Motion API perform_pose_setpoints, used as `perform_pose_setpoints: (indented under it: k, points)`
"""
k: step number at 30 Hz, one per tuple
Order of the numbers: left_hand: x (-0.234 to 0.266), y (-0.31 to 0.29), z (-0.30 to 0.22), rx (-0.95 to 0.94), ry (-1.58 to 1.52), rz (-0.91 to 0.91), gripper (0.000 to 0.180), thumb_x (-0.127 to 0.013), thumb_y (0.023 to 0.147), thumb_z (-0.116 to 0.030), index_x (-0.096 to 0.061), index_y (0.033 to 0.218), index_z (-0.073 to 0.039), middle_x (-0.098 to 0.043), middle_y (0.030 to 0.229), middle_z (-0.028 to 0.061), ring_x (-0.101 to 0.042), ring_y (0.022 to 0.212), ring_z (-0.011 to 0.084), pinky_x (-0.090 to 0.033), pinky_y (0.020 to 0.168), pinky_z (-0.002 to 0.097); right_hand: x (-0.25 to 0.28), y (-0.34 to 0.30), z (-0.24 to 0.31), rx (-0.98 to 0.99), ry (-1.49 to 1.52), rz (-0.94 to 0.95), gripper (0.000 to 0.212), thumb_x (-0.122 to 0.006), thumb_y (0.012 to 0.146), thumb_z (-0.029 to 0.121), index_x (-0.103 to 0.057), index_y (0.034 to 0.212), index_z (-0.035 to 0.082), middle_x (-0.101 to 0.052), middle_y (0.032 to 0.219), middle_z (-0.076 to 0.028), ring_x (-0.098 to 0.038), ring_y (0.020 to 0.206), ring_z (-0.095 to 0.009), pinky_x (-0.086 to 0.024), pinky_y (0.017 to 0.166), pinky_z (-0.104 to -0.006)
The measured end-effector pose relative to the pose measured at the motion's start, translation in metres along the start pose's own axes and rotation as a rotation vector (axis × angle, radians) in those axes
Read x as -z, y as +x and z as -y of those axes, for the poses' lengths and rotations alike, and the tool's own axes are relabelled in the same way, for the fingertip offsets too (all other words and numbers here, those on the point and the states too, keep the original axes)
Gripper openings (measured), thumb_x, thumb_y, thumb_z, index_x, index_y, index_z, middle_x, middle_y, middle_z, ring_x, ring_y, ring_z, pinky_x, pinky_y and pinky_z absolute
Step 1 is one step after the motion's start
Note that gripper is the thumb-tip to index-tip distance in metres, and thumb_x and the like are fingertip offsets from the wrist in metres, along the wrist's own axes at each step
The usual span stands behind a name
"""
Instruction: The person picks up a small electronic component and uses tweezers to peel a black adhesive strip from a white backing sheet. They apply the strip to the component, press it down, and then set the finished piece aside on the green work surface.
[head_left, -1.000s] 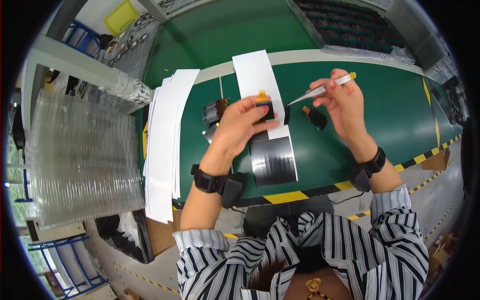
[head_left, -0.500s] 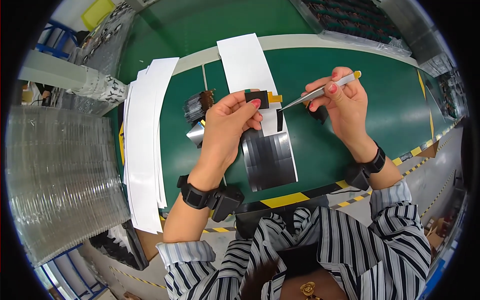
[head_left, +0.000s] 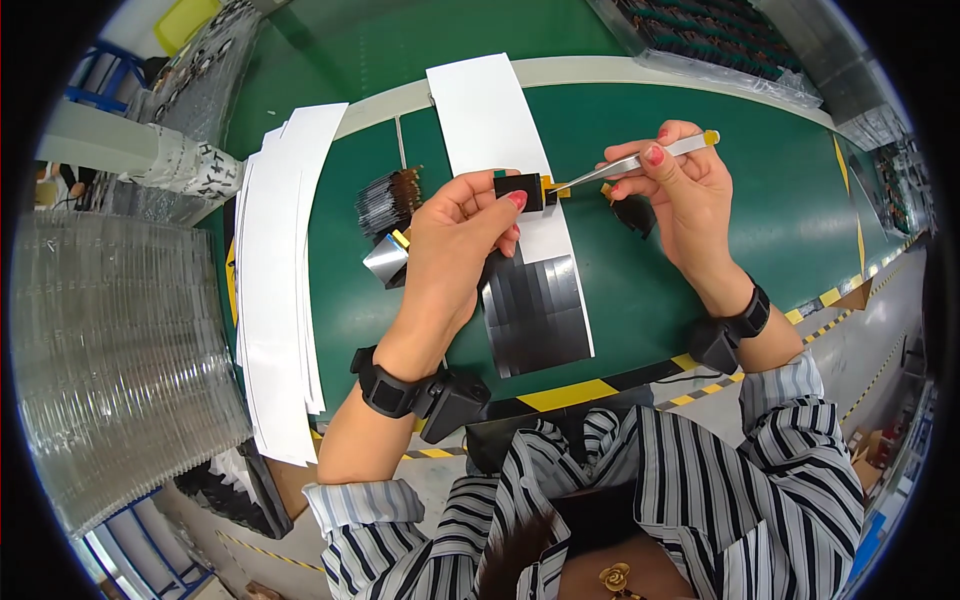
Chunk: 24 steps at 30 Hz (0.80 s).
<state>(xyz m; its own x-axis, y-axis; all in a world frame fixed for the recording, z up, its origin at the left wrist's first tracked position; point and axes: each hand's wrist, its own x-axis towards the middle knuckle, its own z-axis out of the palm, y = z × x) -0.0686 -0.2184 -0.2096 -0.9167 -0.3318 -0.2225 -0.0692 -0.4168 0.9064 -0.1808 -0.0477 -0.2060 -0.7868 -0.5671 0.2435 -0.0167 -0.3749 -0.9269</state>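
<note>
Little force needed, I judge: hold black panel (head_left: pixel 518 193) steady over white sheet (head_left: pixel 485 110), tweezers (head_left: pixel 622 167) shallow, tips precise at orange tab (head_left: pixel 547 183), where small black piece (head_left: pixel 551 198) shows. Left hand (head_left: pixel 462 228) pinches panel between thumb and fingers, over sheet. Right hand (head_left: pixel 688 200), right of sheet, pinches tweezers; whether tips grip black piece, I cannot tell. Second panel (head_left: pixel 634 216) lies right of sheet

A person's left hand (head_left: pixel 450 240) pinches a small black panel (head_left: pixel 518 192) over a green table (head_left: pixel 690 290) while the right hand (head_left: pixel 688 190) holds tweezers (head_left: pixel 630 166), tips at the panel's gold tab (head_left: pixel 547 184). White sheets (head_left: pixel 285 270) lie stacked at left.
</note>
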Motion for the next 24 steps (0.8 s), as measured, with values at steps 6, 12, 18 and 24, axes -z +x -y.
perform_pose_setpoints:
  k: [6, 12, 18, 24]
  points:
    - [-0.0004, 0.0001, 0.0020, 0.035, -0.004, 0.018, 0.021, -0.056, 0.077, -0.001, -0.055, 0.097, 0.003, -0.052, 0.066, 0.0008, -0.048, 0.057, 0.0058, -0.039, 0.051, 0.0186, -0.0009, 0.0009, -0.0021, -0.023, -0.005, -0.058, 0.010, -0.047, 0.087, 0.009, -0.042, 0.092, 0.003, -0.058, 0.091, -0.022, -0.061, 0.069, -0.020, -0.052, 0.063, -0.0275]
    - [0.0018, 0.0018, 0.0030, 0.059, -0.031, -0.008, 0.021, -0.057, 0.076, -0.001, -0.055, 0.097, 0.003, -0.052, 0.065, 0.0009, -0.049, 0.056, 0.0064, -0.039, 0.051, 0.0186, 0.0005, -0.0020, 0.0017, -0.017, 0.071, 0.018, 0.009, -0.046, 0.087, 0.009, -0.042, 0.092, 0.003, -0.058, 0.090, -0.022, -0.061, 0.068, -0.020, -0.051, 0.063, -0.0272]
    - [0.0006, 0.0016, 0.0041, 0.057, -0.039, 0.005, 0.019, -0.057, 0.076, -0.002, -0.055, 0.094, 0.003, -0.052, 0.065, 0.0011, -0.049, 0.056, 0.0070, -0.039, 0.051, 0.0193, -0.0022, -0.0009, -0.0022, -0.078, 0.053, -0.004, 0.009, -0.046, 0.087, 0.010, -0.042, 0.092, 0.003, -0.058, 0.090, -0.022, -0.061, 0.067, -0.020, -0.051, 0.063, -0.0271]
    - [-0.0003, 0.0008, 0.0036, 0.064, -0.029, 0.030, 0.016, -0.058, 0.076, -0.002, -0.055, 0.092, 0.003, -0.052, 0.065, 0.0014, -0.049, 0.056, 0.0071, -0.040, 0.050, 0.0199, -0.0007, 0.0010, -0.0028, -0.071, 0.009, -0.069, 0.009, -0.047, 0.087, 0.010, -0.042, 0.092, 0.003, -0.058, 0.091, -0.022, -0.061, 0.066, -0.020, -0.051, 0.062, -0.0265]
